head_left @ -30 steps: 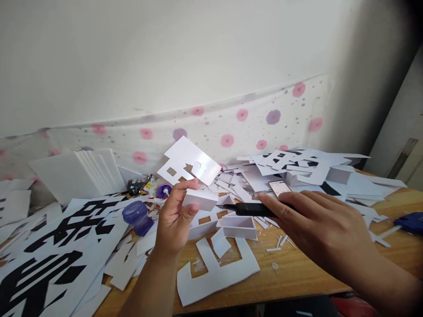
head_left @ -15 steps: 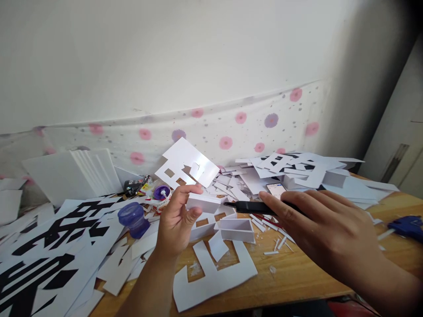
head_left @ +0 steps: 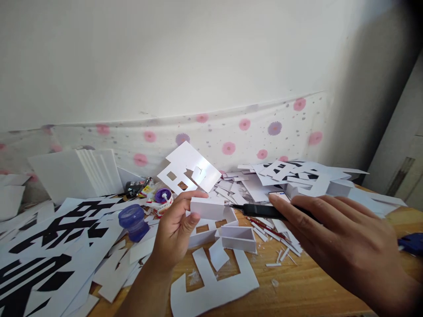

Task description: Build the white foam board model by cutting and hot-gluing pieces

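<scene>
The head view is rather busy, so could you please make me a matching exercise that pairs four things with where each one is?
Things:
1. small white piece
2. purple container
3. black-handled tool
4. blue tool

Places:
A. in the right hand
B. at the right edge of the picture
C. between the thumb and fingers of the left hand
D. left of the left hand in the picture

Pairs: 1-C, 2-D, 3-A, 4-B

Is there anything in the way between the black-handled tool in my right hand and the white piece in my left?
Nothing visible. The tip of the black-handled tool is close beside the white piece; whether they touch is unclear. The open white box sits lower, out of the way.
</scene>
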### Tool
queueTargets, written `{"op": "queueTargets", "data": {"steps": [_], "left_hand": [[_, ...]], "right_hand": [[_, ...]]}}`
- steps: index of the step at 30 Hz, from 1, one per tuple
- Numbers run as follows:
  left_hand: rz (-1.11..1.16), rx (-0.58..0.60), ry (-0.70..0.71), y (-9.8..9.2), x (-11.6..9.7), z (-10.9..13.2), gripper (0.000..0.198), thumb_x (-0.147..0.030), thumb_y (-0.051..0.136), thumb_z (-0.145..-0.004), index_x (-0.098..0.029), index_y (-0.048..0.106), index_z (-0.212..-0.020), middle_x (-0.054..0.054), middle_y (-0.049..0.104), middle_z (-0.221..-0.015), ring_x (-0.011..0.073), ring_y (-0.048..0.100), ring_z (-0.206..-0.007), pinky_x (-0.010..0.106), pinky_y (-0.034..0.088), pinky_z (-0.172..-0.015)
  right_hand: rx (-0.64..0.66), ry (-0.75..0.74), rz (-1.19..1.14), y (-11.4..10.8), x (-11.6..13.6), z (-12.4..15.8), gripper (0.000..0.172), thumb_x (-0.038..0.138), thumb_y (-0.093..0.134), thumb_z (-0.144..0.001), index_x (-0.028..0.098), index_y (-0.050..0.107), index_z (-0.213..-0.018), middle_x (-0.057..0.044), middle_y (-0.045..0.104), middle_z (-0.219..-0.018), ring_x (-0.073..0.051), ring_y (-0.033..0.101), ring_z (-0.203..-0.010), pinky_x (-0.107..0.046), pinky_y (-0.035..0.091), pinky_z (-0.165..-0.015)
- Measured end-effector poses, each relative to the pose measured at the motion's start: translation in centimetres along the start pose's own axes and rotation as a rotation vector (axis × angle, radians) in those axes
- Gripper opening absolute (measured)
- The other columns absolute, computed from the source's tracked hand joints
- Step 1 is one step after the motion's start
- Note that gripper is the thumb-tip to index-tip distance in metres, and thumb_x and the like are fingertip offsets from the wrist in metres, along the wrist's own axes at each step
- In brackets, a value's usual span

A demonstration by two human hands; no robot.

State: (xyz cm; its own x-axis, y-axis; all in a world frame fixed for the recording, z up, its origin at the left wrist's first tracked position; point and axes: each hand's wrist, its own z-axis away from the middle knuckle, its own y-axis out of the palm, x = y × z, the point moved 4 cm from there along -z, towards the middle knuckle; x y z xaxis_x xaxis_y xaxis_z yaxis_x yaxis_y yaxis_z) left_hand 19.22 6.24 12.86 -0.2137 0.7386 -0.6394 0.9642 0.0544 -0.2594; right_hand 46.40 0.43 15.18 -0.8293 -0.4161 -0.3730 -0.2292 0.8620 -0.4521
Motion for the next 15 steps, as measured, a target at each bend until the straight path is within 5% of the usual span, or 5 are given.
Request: {"op": "queueTargets", "data": {"steps": [6, 15], "left_hand": [[0.144, -0.048, -0.092, 0.1, 0.5, 0.2, 0.039, -0.048, 0.055, -0.090, -0.021, 0.066, -0.116, 0.011, 0.066, -0.116, 0.0276, 0.062, -0.104, 0.038, 0.047, -0.091], [0.245, -0.200, -0.077, 0.7, 2.4, -0.2, 0.045, -0.058, 0.060, -0.082, -0.019, 0.072, -0.101, 0.011, 0.073, -0.094, 0.0281, 0.066, -0.091, 0.039, 0.053, -0.082]], "right_hand": [[0.009, -0.001, -0.007, -0.3, -0.1, -1.2, 0.041, 0.024, 0.052, -0.092, 0.026, 0.054, -0.133, -0.005, 0.071, -0.092, -0.021, 0.061, -0.071, -0.037, 0.042, -0.065], [0.014, -0.042, 0.023, -0.9, -0.6, -2.6, 0.040, 0.028, 0.053, -0.092, 0.028, 0.056, -0.133, -0.005, 0.072, -0.092, -0.021, 0.063, -0.070, -0.037, 0.042, -0.062]]}}
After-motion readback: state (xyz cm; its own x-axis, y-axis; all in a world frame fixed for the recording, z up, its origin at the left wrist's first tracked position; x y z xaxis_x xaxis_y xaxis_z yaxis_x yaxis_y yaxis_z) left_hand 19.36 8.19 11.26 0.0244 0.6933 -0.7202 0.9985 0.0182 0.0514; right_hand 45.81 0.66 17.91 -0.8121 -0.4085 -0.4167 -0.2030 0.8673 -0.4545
